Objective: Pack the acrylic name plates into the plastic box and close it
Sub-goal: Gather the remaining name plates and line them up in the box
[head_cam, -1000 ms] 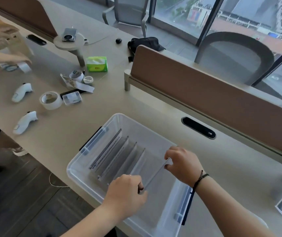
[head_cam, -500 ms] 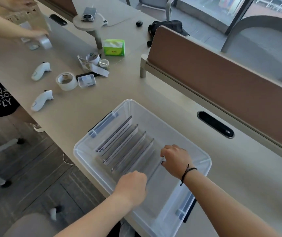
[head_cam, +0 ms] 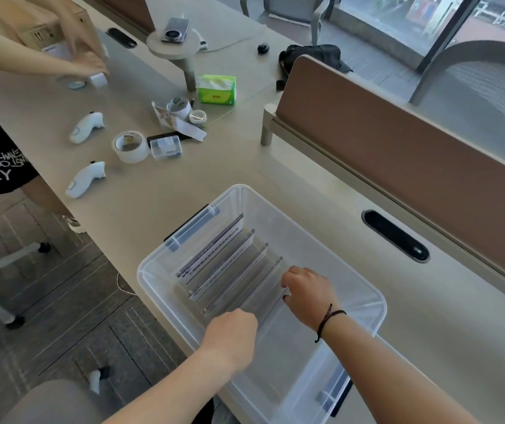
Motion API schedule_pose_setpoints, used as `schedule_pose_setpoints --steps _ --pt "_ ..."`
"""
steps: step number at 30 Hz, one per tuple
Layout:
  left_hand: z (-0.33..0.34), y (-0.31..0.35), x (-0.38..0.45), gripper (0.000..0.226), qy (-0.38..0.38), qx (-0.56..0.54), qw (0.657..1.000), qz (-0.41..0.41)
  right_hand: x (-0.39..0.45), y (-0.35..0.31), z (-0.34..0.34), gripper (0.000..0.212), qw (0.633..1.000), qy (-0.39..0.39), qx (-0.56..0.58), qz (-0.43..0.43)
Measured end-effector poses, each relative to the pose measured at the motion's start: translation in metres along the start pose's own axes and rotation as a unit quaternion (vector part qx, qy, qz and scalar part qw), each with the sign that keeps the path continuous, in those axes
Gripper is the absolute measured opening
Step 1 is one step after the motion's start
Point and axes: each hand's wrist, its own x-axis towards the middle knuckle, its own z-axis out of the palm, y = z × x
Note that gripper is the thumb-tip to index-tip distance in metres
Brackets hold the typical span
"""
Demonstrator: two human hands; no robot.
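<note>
A clear plastic box (head_cam: pixel 370 293) stands open on the beige desk near its front edge. Several acrylic name plates (head_cam: pixel 214 264) stand on edge in a row inside its left half. Both my hands are down in the box. My left hand (head_cam: pixel 230 335) and my right hand (head_cam: pixel 307 290) each pinch one end of the nearest clear name plate (head_cam: pixel 271 304), which stands just right of the row. No lid is in view.
Two white controllers (head_cam: pixel 86 179), a tape roll (head_cam: pixel 130 146), a small clear case (head_cam: pixel 165 147) and a green tissue pack (head_cam: pixel 217 89) lie at the far left. Another person's hands (head_cam: pixel 84 61) work on a cardboard box there. A brown divider panel (head_cam: pixel 413 148) runs behind the box.
The held plate has gone lower into the box and closer to the row, with both hands still on its ends. The view has shifted left and down; the other person's hands moved.
</note>
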Motion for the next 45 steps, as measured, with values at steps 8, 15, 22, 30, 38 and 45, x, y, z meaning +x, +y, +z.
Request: schedule_pose_setpoints --steps 8,15,22,30,38,45 --pt "-0.003 -0.007 0.003 0.003 0.006 0.017 1.0 -0.006 0.002 -0.006 0.002 0.01 1.0 0.004 -0.008 0.012" --pt "-0.004 -0.007 -0.001 0.004 0.019 0.042 0.999 -0.011 -0.001 -0.007 0.005 0.013 0.999 0.01 -0.007 0.032" --pt "-0.003 -0.011 0.001 0.006 0.01 0.017 1.0 0.0 -0.008 -0.006 0.0 0.057 0.991 0.007 0.098 0.092" --pt "-0.032 -0.008 0.009 0.028 0.039 -0.031 0.997 0.054 -0.032 -0.004 -0.017 0.07 0.957 0.035 0.205 0.204" --pt "-0.05 -0.002 0.022 0.029 0.006 -0.006 0.995 0.101 -0.059 -0.021 -0.026 0.05 0.935 0.061 0.221 0.27" --pt "-0.033 -0.006 0.029 0.013 -0.026 0.033 0.991 0.13 -0.075 -0.041 -0.019 0.038 0.928 0.052 0.21 0.305"
